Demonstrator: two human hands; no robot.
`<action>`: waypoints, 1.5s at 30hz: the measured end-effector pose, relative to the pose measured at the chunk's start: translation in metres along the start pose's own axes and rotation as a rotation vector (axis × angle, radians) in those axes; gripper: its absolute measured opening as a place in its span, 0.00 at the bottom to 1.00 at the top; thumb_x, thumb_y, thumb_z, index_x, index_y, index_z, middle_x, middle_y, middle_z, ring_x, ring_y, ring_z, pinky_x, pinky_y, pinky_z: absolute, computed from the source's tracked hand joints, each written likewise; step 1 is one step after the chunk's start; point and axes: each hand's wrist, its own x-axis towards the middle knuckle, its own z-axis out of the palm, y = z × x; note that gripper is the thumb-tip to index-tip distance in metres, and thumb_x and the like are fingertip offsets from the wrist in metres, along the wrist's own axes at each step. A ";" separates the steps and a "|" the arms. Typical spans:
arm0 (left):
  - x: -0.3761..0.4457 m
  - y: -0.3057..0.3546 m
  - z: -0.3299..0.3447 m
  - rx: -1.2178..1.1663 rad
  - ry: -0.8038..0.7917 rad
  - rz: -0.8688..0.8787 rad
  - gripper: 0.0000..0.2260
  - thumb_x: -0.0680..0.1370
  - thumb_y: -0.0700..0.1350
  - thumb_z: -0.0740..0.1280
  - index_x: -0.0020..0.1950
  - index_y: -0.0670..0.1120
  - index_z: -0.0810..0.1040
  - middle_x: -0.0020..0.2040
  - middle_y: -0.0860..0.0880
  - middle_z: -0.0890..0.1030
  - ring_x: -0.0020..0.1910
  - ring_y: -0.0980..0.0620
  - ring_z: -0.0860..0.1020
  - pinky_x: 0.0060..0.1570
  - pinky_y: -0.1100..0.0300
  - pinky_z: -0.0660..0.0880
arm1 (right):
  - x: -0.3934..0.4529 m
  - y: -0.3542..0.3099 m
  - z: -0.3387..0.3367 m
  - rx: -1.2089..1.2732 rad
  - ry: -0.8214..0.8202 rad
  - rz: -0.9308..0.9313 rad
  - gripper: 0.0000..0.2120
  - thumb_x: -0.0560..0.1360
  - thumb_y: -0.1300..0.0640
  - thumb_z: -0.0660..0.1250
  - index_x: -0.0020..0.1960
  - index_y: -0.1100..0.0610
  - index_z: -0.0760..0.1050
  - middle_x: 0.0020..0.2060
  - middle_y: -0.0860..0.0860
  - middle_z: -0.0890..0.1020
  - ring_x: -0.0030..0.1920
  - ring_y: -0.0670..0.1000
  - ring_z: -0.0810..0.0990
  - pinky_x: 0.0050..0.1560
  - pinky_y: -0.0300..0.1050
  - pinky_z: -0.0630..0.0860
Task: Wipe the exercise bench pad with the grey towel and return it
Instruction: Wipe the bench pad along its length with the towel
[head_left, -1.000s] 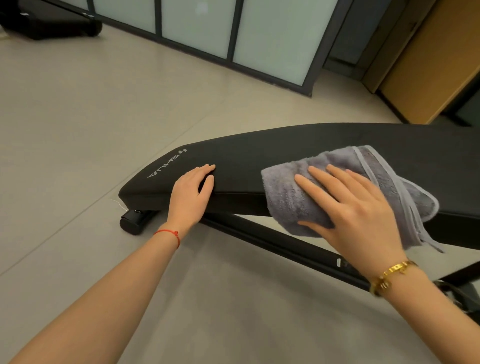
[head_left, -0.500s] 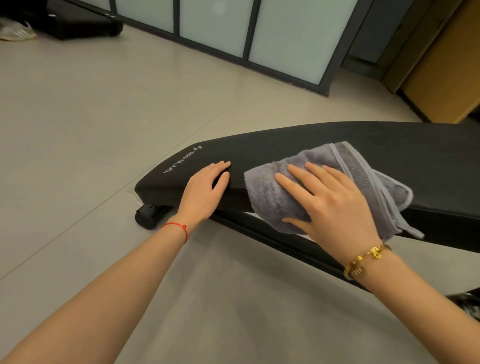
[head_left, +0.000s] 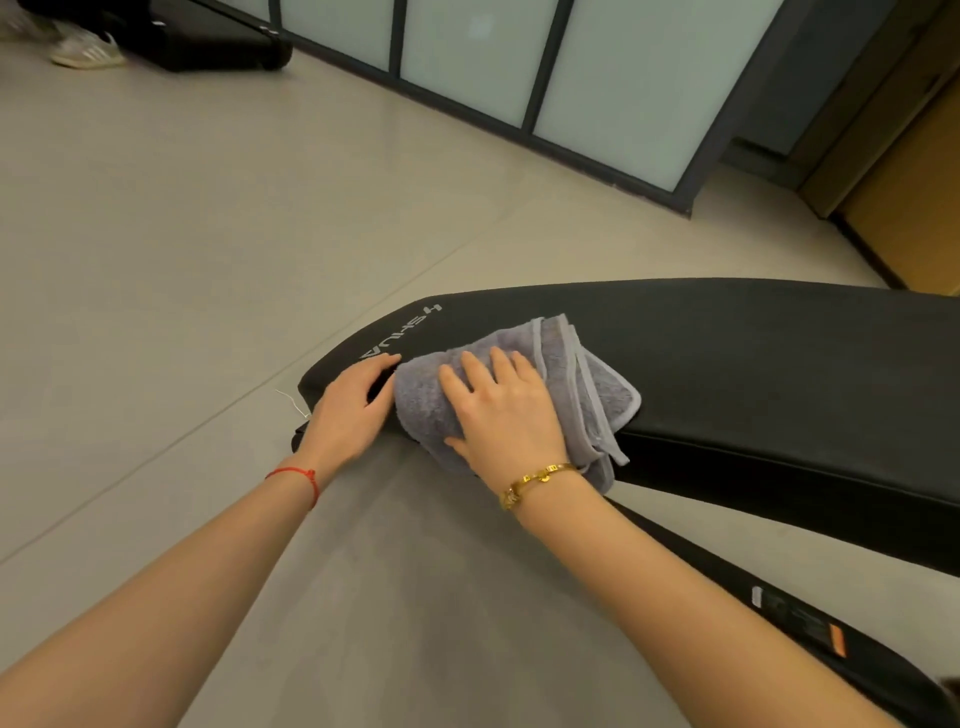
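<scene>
The black exercise bench pad (head_left: 737, 358) stretches from centre to the right edge, with white lettering at its left end. A folded grey towel (head_left: 587, 384) lies on the pad's near edge close to that end. My right hand (head_left: 506, 415) presses flat on the towel with its fingers spread. My left hand (head_left: 350, 408) rests on the pad's left end, its fingers laid over the edge and its fingertips next to the towel.
The bench's black frame bar (head_left: 800, 623) runs low to the right under the pad. Beige floor tiles (head_left: 182, 249) spread to the left. A frosted glass partition (head_left: 613, 78) stands behind, a wooden door (head_left: 909, 171) at right, and a dark case (head_left: 208, 41) and a shoe (head_left: 85, 49) at top left.
My right hand has slid the towel leftward along the pad until it reaches my left hand. My left hand has stayed on the pad's end.
</scene>
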 end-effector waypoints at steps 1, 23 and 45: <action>0.000 0.000 0.001 -0.006 0.005 0.003 0.21 0.80 0.56 0.58 0.70 0.50 0.73 0.69 0.51 0.75 0.70 0.52 0.70 0.71 0.53 0.66 | -0.003 0.004 -0.002 0.006 0.005 -0.007 0.36 0.70 0.41 0.71 0.73 0.55 0.65 0.69 0.57 0.72 0.69 0.63 0.69 0.71 0.58 0.62; -0.005 0.011 0.000 -0.024 -0.018 -0.115 0.20 0.82 0.56 0.58 0.73 0.54 0.70 0.74 0.52 0.69 0.77 0.50 0.61 0.76 0.50 0.57 | -0.091 0.063 -0.018 -0.111 0.252 0.096 0.32 0.71 0.43 0.71 0.71 0.53 0.70 0.67 0.57 0.75 0.66 0.61 0.73 0.67 0.59 0.67; -0.043 0.140 0.054 -0.022 0.006 0.171 0.19 0.83 0.53 0.57 0.73 0.52 0.70 0.73 0.52 0.70 0.75 0.54 0.63 0.77 0.56 0.54 | -0.143 0.108 -0.048 -0.085 0.202 0.230 0.32 0.71 0.39 0.69 0.70 0.52 0.71 0.66 0.55 0.76 0.67 0.60 0.73 0.68 0.57 0.66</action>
